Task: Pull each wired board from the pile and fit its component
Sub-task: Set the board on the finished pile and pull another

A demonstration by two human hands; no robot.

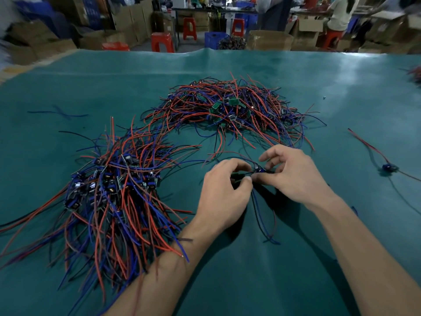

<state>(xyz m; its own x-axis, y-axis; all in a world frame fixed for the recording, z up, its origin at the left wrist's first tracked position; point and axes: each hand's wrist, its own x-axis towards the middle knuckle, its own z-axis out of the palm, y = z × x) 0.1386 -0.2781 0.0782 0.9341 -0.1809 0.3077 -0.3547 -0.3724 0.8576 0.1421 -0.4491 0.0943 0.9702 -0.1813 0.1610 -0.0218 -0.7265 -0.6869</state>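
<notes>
Head view, single frame. No brand, label or writing reads anywhere: the cardboard boxes [134, 21] at the back carry nothing legible, and the markings on the boards are too small to make out.

Your left hand [224, 190] and right hand [293, 176] meet at centre, fingertips together over one wired board [259, 170]. The left curls round it from the left, thumb and forefinger pinching. The right pinches it from the right with thumb and middle fingers; the forefinger is lifted and half straight. A small dark cylindrical component [257, 166] stands on the board between your fingertips; whether it is fully seated cannot be told. The board's blue and black leads [264, 222] trail back toward you between your forearms.

Just beyond your hands lies the far pile [227, 110] of red, blue and black wires with small green boards mixed in. Left of your left hand, touching the forearm, lies a second heap [114, 190], its boards clustered in a row and its wires fanning toward you. Well to the right of your right hand one more board [388, 167] lies alone with red and black leads. Far left of both hands a loose blue wire [59, 113] lies by itself.

Surface: a green mat [341, 87], glossy, wrinkled along its far edge.

Room: red plastic stools [162, 41], a blue crate [215, 39], stacked cartons, and a seated person [340, 13] at the far right bench. Edges of the frame are blurred.
</notes>
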